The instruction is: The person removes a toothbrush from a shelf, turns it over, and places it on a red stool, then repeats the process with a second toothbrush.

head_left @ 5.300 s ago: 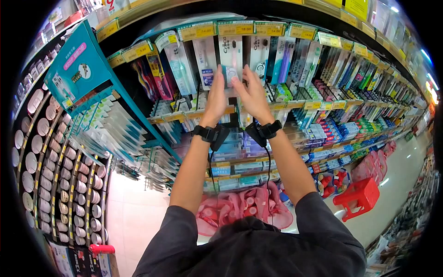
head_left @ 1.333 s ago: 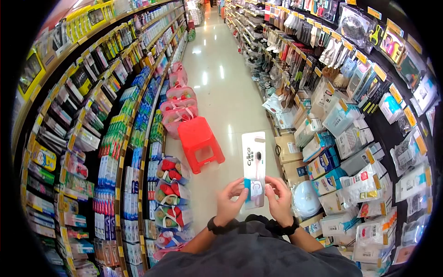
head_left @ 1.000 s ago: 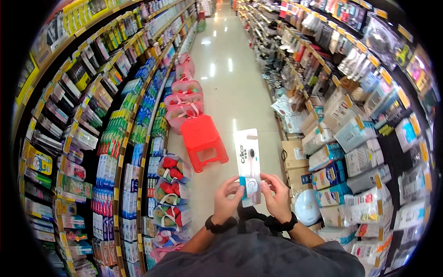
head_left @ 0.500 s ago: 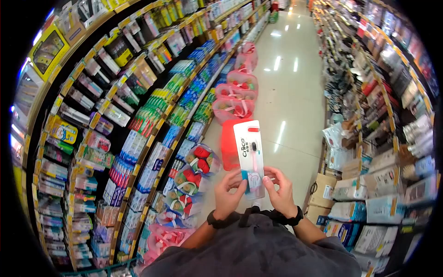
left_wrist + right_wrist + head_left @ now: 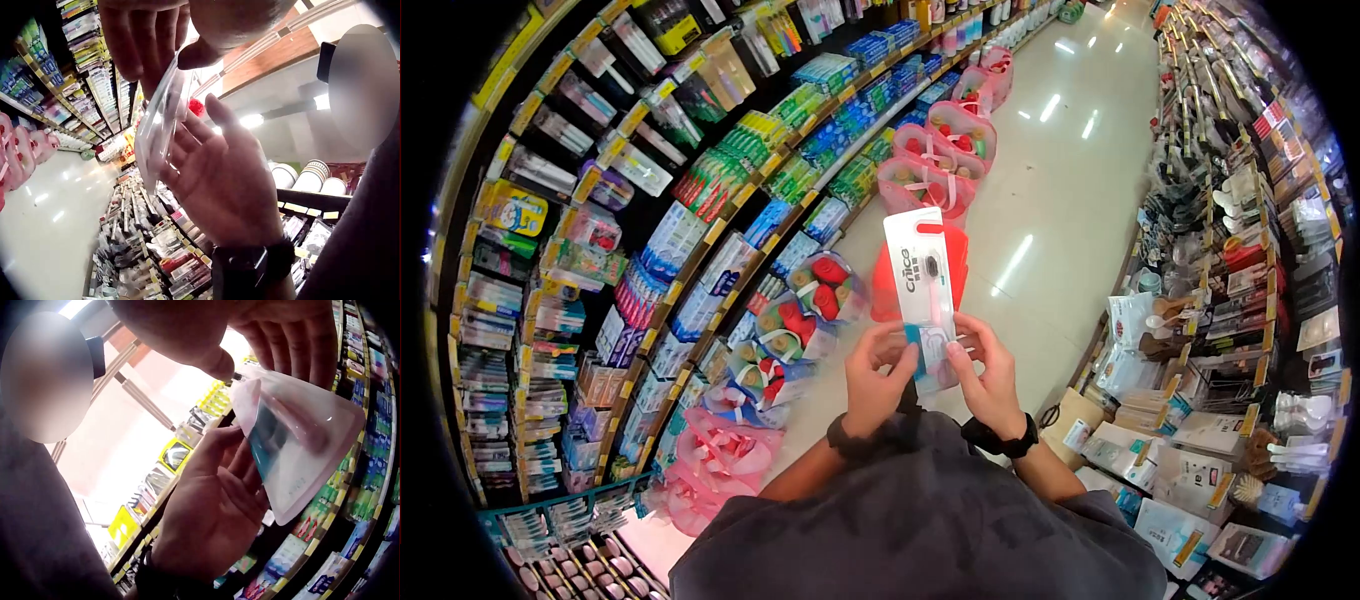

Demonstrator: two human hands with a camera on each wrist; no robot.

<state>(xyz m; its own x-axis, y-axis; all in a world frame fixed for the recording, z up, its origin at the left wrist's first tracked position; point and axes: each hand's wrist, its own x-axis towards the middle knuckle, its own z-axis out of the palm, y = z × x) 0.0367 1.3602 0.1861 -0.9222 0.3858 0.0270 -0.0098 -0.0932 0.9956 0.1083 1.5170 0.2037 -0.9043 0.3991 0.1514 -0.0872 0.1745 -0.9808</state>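
A white and clear toothbrush pack [image 5: 919, 270] with a teal and clear lower part stands out in front of the body in the head view. My left hand [image 5: 877, 378] pinches its lower left edge, thumb on the front face. On the lower right edge, my right hand [image 5: 985, 372] holds it with the thumb in front and fingers behind. Seen from the left wrist, the clear pack [image 5: 164, 119] lies edge-on between both hands. The right wrist view shows the bottom of the pack [image 5: 306, 440] with a pink handle inside.
Shelves of boxed goods [image 5: 690, 240] curve along the left. A red stool [image 5: 956, 262] stands behind the pack, with pink bags [image 5: 925, 185] beyond it and more bags [image 5: 720, 455] lower left. Racks of packaged goods [image 5: 1200, 430] line the right of the pale aisle floor [image 5: 1050, 220].
Since the oldest frame, the hands have left the shelf with the pack. Lately the view has swung left, so the stool and aisle sit further right; the grip on the pack looks the same.
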